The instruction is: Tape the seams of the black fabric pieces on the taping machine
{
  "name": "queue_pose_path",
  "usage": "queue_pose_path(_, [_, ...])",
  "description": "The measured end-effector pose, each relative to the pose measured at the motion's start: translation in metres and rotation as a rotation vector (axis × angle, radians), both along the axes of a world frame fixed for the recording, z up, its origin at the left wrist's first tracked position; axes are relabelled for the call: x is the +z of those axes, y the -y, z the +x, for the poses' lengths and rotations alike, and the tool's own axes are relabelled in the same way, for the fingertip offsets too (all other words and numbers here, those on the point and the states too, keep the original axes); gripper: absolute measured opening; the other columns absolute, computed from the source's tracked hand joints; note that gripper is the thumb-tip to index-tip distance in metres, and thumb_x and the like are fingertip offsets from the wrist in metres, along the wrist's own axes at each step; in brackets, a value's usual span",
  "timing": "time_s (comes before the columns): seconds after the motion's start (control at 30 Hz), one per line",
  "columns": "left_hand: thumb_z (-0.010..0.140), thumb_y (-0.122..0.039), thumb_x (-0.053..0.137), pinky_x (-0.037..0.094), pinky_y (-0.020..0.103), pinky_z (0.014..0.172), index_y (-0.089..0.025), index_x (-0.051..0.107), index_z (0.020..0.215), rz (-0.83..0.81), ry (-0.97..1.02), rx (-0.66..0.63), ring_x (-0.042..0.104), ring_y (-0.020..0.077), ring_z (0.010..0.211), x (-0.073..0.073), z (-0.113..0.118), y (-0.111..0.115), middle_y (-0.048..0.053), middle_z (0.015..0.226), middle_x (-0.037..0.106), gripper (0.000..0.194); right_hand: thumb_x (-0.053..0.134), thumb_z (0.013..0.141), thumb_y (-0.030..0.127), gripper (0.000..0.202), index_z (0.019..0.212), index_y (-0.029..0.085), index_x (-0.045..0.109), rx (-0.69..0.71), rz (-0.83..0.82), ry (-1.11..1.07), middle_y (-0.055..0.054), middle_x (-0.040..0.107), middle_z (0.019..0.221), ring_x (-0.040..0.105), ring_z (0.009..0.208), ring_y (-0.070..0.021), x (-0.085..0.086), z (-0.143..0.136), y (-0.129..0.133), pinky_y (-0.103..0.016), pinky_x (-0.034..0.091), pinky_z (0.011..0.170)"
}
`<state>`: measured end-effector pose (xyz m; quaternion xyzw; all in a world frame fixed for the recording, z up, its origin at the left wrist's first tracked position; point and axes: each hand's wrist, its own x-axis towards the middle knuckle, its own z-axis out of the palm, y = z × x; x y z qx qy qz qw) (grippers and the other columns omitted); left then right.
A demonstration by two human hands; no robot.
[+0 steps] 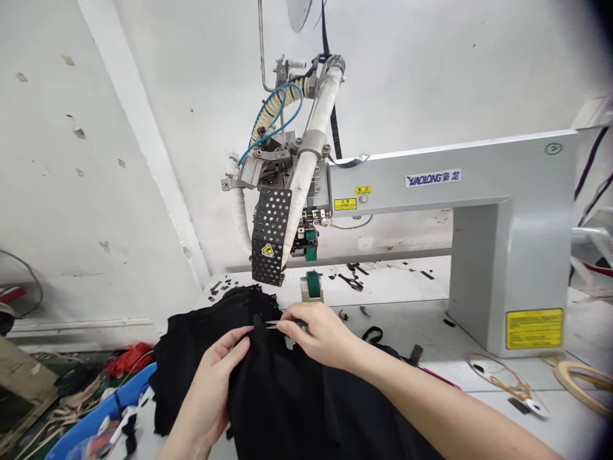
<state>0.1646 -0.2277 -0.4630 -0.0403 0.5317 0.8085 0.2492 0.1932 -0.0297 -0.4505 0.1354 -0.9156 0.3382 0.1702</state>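
Observation:
My left hand [221,364] is closed, pinching the edge of a black cloth [287,396] between thumb and fingers. Folds of the cloth hang below it toward the front. Wrapped round a pair of thread snips [271,324], my right hand [316,329] brings their pointed metal blades against the cloth edge, close to my left fingertips. Most of the snips' body is hidden in my fingers. Behind my left hand lies a pile of black cloth pieces [191,338].
A grey seam-taping machine [479,166] stands behind, with a perforated black guard [271,236] and green rollers [313,284] just beyond my hands. Black scraps and scissors [352,282] lie on the white table [412,313]. A blue bin [96,409] sits lower left; a tape roll [582,380] lies right.

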Motion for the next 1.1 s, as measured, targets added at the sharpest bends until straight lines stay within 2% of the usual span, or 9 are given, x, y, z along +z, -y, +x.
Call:
queue_pose_path(0.2, [0.072,-0.022,0.072,0.054,0.025,0.068,-0.021,0.063,0.111,0.01,-0.03,-0.035,0.069,0.0193,0.082,0.004,0.004,0.001,0.006,0.091,0.073,0.04,0.055,0.087,0.036,0.021,0.085,0.018,0.065,0.035,0.093,-0.197,-0.003,0.067,0.08,0.059,0.068,-0.0128,0.007,0.0,0.009,-0.023,0.038,0.061])
queue_pose_path(0.33, [0.072,-0.023,0.072,0.053,0.025,0.07,-0.02,0.064,0.106,0.011,-0.047,-0.054,0.069,0.0181,0.08,0.003,0.005,0.002,0.006,0.089,0.073,0.035,0.056,0.086,0.036,0.02,0.085,0.018,0.063,0.061,0.109,-0.251,-0.002,0.067,0.079,0.059,0.067,-0.0119,0.008,-0.002,0.01,-0.022,0.038,0.059])
queue_pose_path(0.63, [0.07,-0.025,0.074,0.052,0.024,0.066,-0.018,0.067,0.101,0.0,-0.062,-0.07,0.069,0.0184,0.077,0.005,0.001,0.007,0.007,0.087,0.073,0.033,0.058,0.085,0.039,0.021,0.083,0.018,0.063,0.061,0.054,-0.16,-0.002,0.067,0.077,0.059,0.067,-0.0124,0.005,-0.008,0.015,-0.023,0.038,0.061])
queue_pose_path(0.77, [0.07,-0.024,0.073,0.052,0.025,0.071,-0.019,0.068,0.1,0.024,-0.066,-0.09,0.069,0.0185,0.08,0.0,0.0,0.009,0.007,0.09,0.073,0.031,0.055,0.087,0.039,0.025,0.077,0.018,0.065,0.04,-0.025,-0.061,-0.002,0.066,0.072,0.057,0.065,-0.0124,0.003,-0.009,0.019,-0.023,0.037,0.059])
queue_pose_path(0.87, [0.07,-0.025,0.073,0.052,0.027,0.073,-0.019,0.067,0.101,0.015,-0.061,-0.088,0.068,0.0188,0.08,-0.002,-0.004,0.016,0.007,0.09,0.073,0.032,0.05,0.09,0.039,0.028,0.08,0.017,0.065,0.049,-0.193,0.024,-0.001,0.066,0.074,0.058,0.068,-0.0125,-0.007,-0.016,0.02,-0.023,0.041,0.062])
queue_pose_path(0.93, [0.07,-0.025,0.073,0.052,0.026,0.071,-0.019,0.066,0.099,-0.018,-0.085,-0.064,0.068,0.018,0.077,-0.002,-0.016,0.028,0.006,0.088,0.073,0.031,0.053,0.088,0.039,0.025,0.092,0.018,0.064,0.073,-0.29,0.05,-0.002,0.065,0.085,0.06,0.078,-0.0138,-0.021,-0.025,0.02,-0.025,0.045,0.07])
queue_pose_path(0.97, [0.069,-0.026,0.074,0.051,0.026,0.07,-0.019,0.066,0.098,-0.042,-0.115,-0.044,0.067,0.0172,0.075,-0.002,-0.026,0.038,0.005,0.086,0.073,0.032,0.058,0.084,0.039,0.027,0.101,0.019,0.063,0.085,-0.311,0.054,-0.003,0.064,0.094,0.06,0.086,-0.0151,-0.03,-0.031,0.02,-0.026,0.046,0.076])
queue_pose_path(1.03, [0.067,-0.03,0.075,0.05,0.025,0.067,-0.02,0.064,0.098,-0.129,-0.225,0.006,0.066,0.0156,0.072,-0.003,-0.055,0.061,0.003,0.083,0.072,0.034,0.068,0.075,0.039,0.046,0.117,0.022,0.057,0.073,-0.3,0.038,-0.005,0.059,0.11,0.057,0.101,-0.0182,-0.049,-0.042,0.023,-0.03,0.045,0.087])
queue_pose_path(1.1, [0.07,-0.038,0.07,0.05,0.026,0.071,-0.02,0.063,0.099,-0.303,-0.418,0.083,0.065,0.0157,0.074,-0.007,-0.091,0.088,0.003,0.085,0.072,0.035,0.069,0.075,0.039,0.052,0.123,0.024,0.053,-0.007,-0.251,-0.007,-0.006,0.055,0.115,0.055,0.107,-0.0197,-0.069,-0.051,0.029,-0.033,0.044,0.091])
